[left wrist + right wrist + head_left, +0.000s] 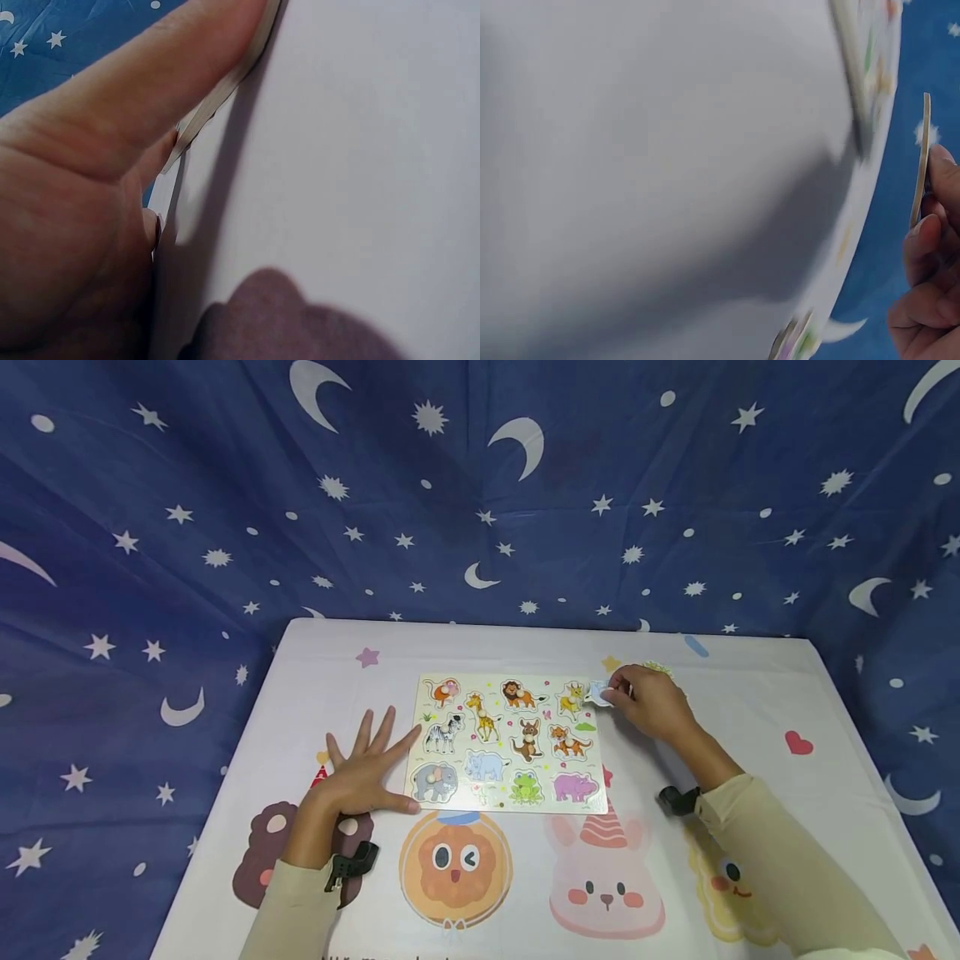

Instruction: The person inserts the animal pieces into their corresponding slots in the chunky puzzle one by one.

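Note:
A wooden animal puzzle board (506, 685) lies flat on the table, with a giraffe, lion, zebra, kangaroo and other animals on it. My left hand (360, 777) is spread on the tablecloth, its thumb and index finger touching the board's left side. In the left wrist view the thumb (127, 97) lies along the board's edge (217, 97). Just above the board's back right corner, my right hand (652, 702) pinches a light-blue puzzle piece (598, 693). The right wrist view shows this piece (922, 161) edge-on between the fingers; most of its picture is hidden.
Behind the right hand lies a partly hidden green piece (657, 668); the right wrist view shows green and purple pieces (793, 341) there. The white tablecloth (337, 668) carries printed cartoon faces. A blue star-patterned curtain (450, 527) hangs behind the table.

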`<state>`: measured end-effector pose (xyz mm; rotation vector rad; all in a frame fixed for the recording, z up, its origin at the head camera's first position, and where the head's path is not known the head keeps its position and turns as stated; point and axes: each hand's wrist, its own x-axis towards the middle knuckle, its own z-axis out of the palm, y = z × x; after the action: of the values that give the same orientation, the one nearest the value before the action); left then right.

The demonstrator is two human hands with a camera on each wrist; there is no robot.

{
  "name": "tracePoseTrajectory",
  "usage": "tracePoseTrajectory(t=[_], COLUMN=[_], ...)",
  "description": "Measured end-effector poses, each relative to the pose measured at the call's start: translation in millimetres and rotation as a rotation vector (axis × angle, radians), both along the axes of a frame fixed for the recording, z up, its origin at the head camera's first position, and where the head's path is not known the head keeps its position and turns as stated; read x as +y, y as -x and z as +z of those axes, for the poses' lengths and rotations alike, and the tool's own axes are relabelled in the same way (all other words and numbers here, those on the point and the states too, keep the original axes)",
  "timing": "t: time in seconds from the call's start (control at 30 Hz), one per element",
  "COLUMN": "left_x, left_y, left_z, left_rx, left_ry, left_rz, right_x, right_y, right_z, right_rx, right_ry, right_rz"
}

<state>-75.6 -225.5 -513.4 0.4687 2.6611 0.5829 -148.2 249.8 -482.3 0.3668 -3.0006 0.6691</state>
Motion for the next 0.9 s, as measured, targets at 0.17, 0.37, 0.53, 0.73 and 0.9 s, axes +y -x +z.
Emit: tracePoseTrajectory(t=[0.17, 0.37, 0.53, 0.73, 0.9], left_x=[0, 0, 1, 1, 0], left_y=[0.4, -0.1, 0.6, 0.7, 0.1], left_z=[0.2, 0.9, 1.8, 2.5, 1.1], left_rx=[0.010, 0.000, 0.010, 0.003, -0.001], left_ry=[0.004, 0.001, 0.002, -0.011, -0.007], left_rz=[-0.004, -0.006, -0.006, 0.006, 0.005], right_x=[-25, -51, -70, -86, -94], right_y=[-14.8, -32.5, -40.5, -48.6, -54.7], right_z=[4.2, 6.8, 6.2, -0.6, -3.2], right_rx=[0.004, -0.054, -0.063, -0.108, -0.117], right_ry=[0.056, 0.081, 0.102, 0.128, 0.148], right_rz=[0.066, 0.134, 0.170, 0.209, 0.221])
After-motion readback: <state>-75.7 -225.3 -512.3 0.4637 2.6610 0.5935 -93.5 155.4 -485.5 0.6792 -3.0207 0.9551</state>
